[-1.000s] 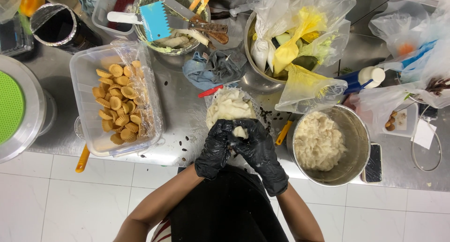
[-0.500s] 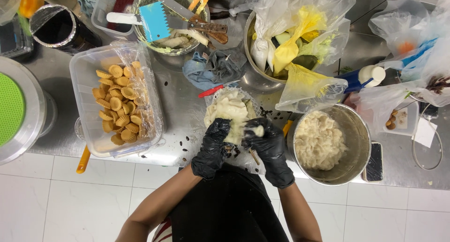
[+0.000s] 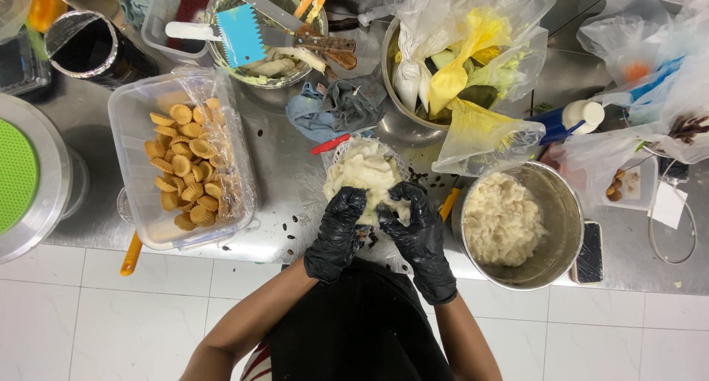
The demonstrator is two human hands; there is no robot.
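Black-gloved, your left hand (image 3: 338, 233) and right hand (image 3: 422, 237) had drawn apart since a second earlier, each grip closed on the pale dough (image 3: 365, 178), stretching it above the tabletop (image 3: 284, 167).

A stainless steel surface (image 3: 295, 174) carries everything. On it lie a clear plastic tub (image 3: 133, 167) of small fluted pastry shells, a steel bowl (image 3: 565, 211) of pale dough at the right, a crumpled blue-grey cloth (image 3: 332, 108) in the middle, and a bag-lined steel bowl (image 3: 395, 108) behind it. An orange-handled tool (image 3: 131, 254) pokes out at the front edge. Dark crumbs (image 3: 295, 222) speckle the metal.
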